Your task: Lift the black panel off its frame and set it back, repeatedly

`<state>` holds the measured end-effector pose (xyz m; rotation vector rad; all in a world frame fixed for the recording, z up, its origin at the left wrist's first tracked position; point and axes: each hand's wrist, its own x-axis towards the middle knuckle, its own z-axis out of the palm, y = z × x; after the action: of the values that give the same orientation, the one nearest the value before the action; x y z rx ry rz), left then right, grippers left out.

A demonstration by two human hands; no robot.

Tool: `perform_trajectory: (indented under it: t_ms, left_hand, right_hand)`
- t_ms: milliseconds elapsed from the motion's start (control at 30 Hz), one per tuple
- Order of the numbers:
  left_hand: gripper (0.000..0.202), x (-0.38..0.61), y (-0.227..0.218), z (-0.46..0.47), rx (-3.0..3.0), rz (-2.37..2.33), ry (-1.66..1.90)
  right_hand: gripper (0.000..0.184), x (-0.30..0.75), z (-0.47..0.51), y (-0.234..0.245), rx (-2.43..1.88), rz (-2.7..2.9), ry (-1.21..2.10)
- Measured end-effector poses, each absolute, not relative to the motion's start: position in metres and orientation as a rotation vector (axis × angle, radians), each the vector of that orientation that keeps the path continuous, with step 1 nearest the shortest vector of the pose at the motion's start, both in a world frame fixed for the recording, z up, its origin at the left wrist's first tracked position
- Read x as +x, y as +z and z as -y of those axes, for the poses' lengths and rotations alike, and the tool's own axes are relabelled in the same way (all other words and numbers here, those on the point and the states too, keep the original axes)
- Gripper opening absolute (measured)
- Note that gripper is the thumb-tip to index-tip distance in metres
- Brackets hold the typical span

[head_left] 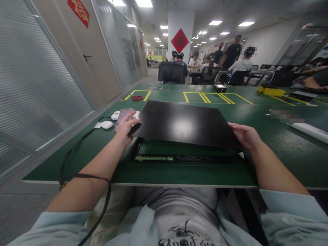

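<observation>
A thin black glossy panel (179, 123), like a display screen, is held up at a tilt between both my hands. My left hand (125, 128) grips its left edge, fingers over the corner. My right hand (244, 135) holds the right edge, with the thumb partly hidden. Below the panel, a dark frame (200, 159) lies on the green table, its far side covered by the panel. A green circuit board strip (153, 158) sits along the near side of that frame. Just behind my left hand lies a phone (124, 114).
White devices (107, 124) on a black strap lie left of the phone. Red scissors (137, 98), a clear cup (160, 84), a small black box (219, 88) and a yellow item (271, 91) are farther back. A long white object (310, 131) lies right. Several people sit beyond.
</observation>
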<state>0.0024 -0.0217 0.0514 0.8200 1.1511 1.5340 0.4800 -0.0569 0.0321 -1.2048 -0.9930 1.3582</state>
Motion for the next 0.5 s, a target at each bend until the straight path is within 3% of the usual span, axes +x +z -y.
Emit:
perform_trajectory:
  t_ms: [500]
  left_hand:
    - [0.07,-0.007,0.037,0.015,1.067,-1.132,1.471]
  right_hand:
    - [0.043,0.486,0.054,0.033,-1.511,0.954,0.99]
